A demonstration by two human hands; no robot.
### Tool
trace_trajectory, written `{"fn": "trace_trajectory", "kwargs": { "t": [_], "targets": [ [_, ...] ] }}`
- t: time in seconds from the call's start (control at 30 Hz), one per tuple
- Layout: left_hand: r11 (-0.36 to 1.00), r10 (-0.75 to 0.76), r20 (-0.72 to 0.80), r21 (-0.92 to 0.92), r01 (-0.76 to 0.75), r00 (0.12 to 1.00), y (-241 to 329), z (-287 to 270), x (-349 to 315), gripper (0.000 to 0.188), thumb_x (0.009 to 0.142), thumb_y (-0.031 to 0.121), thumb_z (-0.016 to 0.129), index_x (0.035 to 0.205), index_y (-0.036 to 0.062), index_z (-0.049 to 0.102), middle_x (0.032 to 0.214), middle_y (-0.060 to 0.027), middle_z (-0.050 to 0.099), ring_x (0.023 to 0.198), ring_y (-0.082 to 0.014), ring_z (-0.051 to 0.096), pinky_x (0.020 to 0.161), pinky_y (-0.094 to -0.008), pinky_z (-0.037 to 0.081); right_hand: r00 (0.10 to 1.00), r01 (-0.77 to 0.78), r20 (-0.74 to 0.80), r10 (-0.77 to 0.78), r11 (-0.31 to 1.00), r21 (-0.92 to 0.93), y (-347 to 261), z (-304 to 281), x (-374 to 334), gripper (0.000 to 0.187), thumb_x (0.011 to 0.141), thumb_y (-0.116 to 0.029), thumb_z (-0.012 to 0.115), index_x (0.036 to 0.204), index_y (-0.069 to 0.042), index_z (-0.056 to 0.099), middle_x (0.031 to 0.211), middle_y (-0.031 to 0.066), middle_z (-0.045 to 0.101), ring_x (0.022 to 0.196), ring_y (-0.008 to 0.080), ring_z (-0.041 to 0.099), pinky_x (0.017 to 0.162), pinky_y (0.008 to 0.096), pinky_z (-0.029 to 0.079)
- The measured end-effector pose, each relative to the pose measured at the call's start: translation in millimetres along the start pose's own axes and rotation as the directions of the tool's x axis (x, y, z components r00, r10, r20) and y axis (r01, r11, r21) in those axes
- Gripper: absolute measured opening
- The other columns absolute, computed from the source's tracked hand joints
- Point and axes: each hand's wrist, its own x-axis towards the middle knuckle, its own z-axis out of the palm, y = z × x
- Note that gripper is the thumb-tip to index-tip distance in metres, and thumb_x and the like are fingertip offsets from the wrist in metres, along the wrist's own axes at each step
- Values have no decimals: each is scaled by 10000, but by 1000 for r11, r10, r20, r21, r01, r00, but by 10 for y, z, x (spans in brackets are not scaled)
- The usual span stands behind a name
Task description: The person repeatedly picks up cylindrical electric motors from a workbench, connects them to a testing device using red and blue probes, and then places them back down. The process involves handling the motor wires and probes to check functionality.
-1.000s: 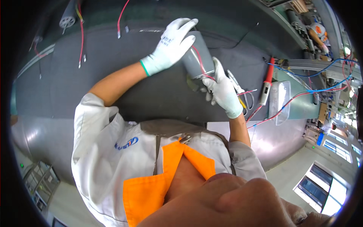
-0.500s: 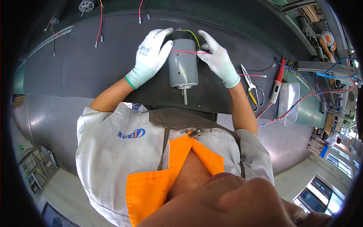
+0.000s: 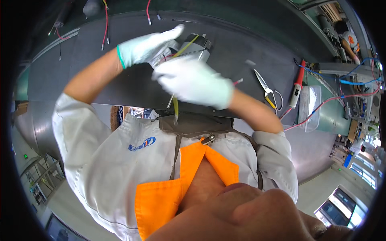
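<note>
A grey cylindrical motor lies tilted on the dark bench, mostly covered by my gloved hands. Its thin metal shaft points toward me below them. My left hand is beside the motor's upper left, with its visible fingers stretched out and part of it hidden. Across the motor's front reaches my right hand, blurred by motion, its fingers curled. A yellow-green wire runs tight from the motor's top into the right hand, and its tail dangles below. Some red lead shows between the hands.
Scissors lie right of the motor, with a red-and-white handheld tool and a clear plastic box beyond. Red and blue cables cross at the right. Other motors' red leads hang at the far left.
The motor has turned and tilted, its shaft end swinging left. My right hand has moved left across its front, and the yellow-green wire now runs into it. My left hand has shifted slightly left.
</note>
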Motion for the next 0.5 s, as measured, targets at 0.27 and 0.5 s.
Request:
{"fn": "trace_trajectory", "kwargs": {
  "t": [0.27,0.5],
  "targets": [
    [816,-29,-131,570,99,991,601,371,94,802,964,791,387,816,49,653,631,-46,518,514,-153,443,477,-330,346,958,-151,279,61,938,312,-266,1351,537,347,882,-233,649,1182,-67,598,901,189,715,828,418,694,700,473,550],
    [618,443,-348,786,0,826,-103,226,366,730,1051,648,375,941,-12,669,862,-294,632,889,-503,606,767,-519,469,723,-480,-226,652,711,514,180,-1035,-1110,312,984,-227,609,1195,-37,737,1122,115,750,972,170,700,853,314,563]
  ]
}}
